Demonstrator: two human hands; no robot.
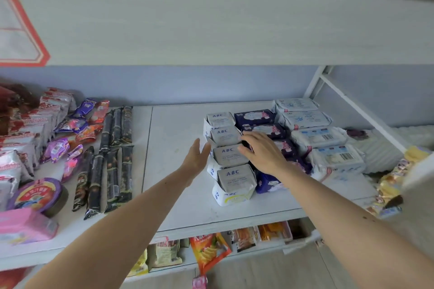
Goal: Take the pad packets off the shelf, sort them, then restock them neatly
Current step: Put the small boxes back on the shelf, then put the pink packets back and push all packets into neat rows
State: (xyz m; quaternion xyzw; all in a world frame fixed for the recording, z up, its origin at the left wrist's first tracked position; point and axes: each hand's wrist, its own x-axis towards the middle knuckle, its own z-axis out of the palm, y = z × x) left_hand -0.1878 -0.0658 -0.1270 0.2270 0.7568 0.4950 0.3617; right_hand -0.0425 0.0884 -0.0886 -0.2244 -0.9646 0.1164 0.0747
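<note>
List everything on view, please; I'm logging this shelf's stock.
ABC packets: four on top, grey-white, one row, mid shelf; others lie under them.
Navy packets: one row, partly hidden, right of ABC row.
White-blue packets: four, row at right.
Dark stick packs: several, black, left of the bare patch.
Purple and orange snack bags: a pile, further left.
Red-white packs: a stack, far left.
Round tub: one, purple, front left.
Pink pack: one, front left corner.
Shelf: white.
Lower-shelf snacks: orange and beige.
Left hand: open, at ABC row's left side.
Right hand: flat on navy row.
</note>
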